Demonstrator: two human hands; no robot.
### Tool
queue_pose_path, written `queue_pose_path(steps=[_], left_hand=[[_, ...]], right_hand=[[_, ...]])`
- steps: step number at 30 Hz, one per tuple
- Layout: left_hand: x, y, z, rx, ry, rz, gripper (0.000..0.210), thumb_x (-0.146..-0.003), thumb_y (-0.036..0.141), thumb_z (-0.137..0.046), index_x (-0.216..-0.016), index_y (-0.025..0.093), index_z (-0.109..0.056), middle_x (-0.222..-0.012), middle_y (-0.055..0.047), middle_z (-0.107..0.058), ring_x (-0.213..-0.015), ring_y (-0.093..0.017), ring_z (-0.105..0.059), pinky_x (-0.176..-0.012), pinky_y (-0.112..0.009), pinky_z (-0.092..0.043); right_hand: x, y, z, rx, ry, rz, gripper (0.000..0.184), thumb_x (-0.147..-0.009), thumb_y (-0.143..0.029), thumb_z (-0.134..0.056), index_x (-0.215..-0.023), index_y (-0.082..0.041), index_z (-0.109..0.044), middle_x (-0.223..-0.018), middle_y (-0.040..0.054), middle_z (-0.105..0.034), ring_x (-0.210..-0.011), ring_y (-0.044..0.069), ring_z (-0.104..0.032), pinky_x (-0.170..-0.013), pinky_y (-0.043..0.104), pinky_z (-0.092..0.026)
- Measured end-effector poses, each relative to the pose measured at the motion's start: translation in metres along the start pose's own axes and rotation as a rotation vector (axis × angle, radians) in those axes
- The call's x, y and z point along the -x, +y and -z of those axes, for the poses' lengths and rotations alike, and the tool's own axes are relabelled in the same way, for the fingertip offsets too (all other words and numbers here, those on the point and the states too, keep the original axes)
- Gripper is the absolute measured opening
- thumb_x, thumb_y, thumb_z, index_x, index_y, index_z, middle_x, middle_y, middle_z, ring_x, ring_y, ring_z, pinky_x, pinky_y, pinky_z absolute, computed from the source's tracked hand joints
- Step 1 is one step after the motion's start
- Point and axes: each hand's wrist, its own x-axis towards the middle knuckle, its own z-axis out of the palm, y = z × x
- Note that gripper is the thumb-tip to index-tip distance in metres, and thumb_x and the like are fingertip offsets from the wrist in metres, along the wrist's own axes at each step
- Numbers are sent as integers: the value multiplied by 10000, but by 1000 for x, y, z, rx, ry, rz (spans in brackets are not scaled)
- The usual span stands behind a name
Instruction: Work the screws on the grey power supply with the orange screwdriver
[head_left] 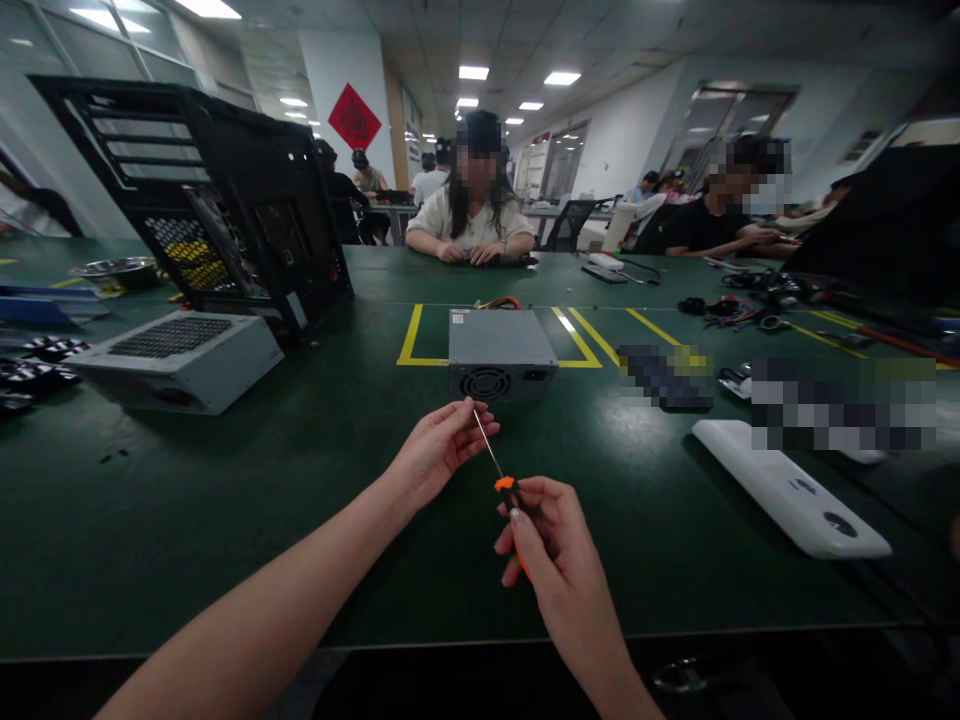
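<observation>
My right hand (559, 550) is wrapped round the orange and black handle of a screwdriver (509, 492), whose thin metal shaft slants up and to the left. At its tip, the thumb and fingers of my left hand (446, 445) are pinched together. Anything between those fingertips is too small or hidden to make out. Just beyond both hands, a grey computer power supply (501, 338) rests on the green table, its fan grille and socket facing me. Coloured wires (501, 303) show behind it.
A black computer case (247, 200) and a second power supply (180, 360) stand at the left. On the right lie a white power bank-like device (787, 485) and tangled cables (739, 300). Yellow tape (411, 335) marks the table (300, 560). A person (472, 215) sits opposite.
</observation>
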Motion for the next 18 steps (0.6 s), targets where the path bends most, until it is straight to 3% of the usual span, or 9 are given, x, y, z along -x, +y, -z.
queue_pose_path(steps=[5, 8, 12, 18], left_hand=[[-1, 0, 2, -124, -22, -78, 131, -775, 260, -584, -769, 129, -592, -730, -28, -621, -690, -105, -614, -585, -173, -473], [0, -1, 0, -174, -30, -116, 156, -764, 280, -595, -755, 124, -595, -720, -26, -615, -678, -105, -607, -580, -175, -470], [0, -3, -2, -148, 6, -77, 151, -791, 265, -562, -798, 123, -611, -757, -51, -635, -698, -109, -609, -585, -173, -474], [-1, -5, -2, -99, 9, -18, 189, -829, 182, -501, -962, 107, -612, -989, -107, -627, -905, -148, -594, -757, -213, -485]], right_hand=[[-5, 0, 4, -57, -8, -96, 268, -808, -406, -474, -984, -205, -445, -795, 10, -544, -474, 50, -429, -353, 163, -321], [-9, 0, 7, -150, -43, -167, 269, -791, -406, -507, -962, -201, -467, -754, -9, -517, -467, 38, -387, -346, 146, -261], [-10, -2, 7, -245, -42, -194, 267, -756, -399, -556, -915, -194, -493, -736, -20, -494, -487, 45, -393, -341, 142, -254], [-17, -13, 17, -389, 83, -228, 256, -712, -364, -614, -870, -183, -524, -738, -12, -516, -526, 56, -430, -369, 149, -297]])
